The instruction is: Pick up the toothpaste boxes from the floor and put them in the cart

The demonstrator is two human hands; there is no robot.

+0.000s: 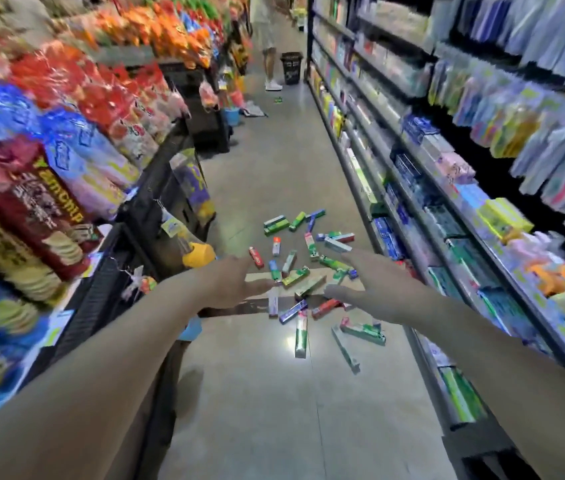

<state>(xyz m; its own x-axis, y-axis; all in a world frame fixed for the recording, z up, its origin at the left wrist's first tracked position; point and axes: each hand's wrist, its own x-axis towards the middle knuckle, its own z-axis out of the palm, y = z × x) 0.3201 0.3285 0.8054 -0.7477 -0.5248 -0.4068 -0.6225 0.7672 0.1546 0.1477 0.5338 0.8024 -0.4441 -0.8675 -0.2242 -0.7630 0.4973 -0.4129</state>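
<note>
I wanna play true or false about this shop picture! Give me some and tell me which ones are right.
1. Both hands are empty. True: the left hand and right hand hold nothing.
2. The toothpaste boxes lie in a neat stack. False: they are scattered on the floor.
3. Snack bags fill the left shelves. True.
4. A cart stands beside the boxes. False: no cart shows.
5. A black basket stands far down the aisle. True.

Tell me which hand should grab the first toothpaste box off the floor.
Probably the right hand: it is open and reaches toward the scattered toothpaste boxes, most of which lie on its side. The left hand, also open, is nearer the snack shelf.
</note>
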